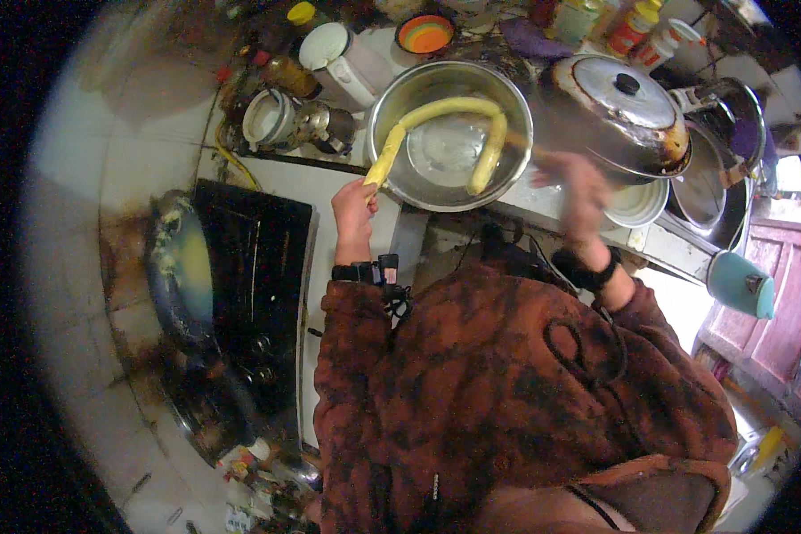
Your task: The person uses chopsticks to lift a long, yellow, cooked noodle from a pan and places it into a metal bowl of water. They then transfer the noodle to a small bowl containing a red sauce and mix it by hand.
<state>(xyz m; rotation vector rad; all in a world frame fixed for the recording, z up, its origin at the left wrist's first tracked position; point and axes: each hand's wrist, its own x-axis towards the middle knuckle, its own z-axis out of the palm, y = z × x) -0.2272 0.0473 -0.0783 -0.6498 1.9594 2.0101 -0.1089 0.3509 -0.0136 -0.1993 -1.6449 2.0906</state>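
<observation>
A long, plump yellow tube like a filled sausage casing (460,105) curves through a wide stainless steel bowl (522,160) on the counter. Its far end bends down along the inside of the bowl. My left hand (355,208) pinches the thinner, wrinkled near end at the bowl's left rim. To the right of the bowl, my right hand (579,193) is blurred by motion. From its fingers a thin brown stick (524,142), also blurred, reaches over the bowl's rim towards the tube. Its tip cannot be made out.
A large lidded pot (624,100) and a white bowl (637,200) stand at right. Behind left are a white jug (357,73), a moka pot (324,125) and an orange bowl (426,35). A black stove (260,267) lies left; a turquoise jug (741,284) is by the right edge.
</observation>
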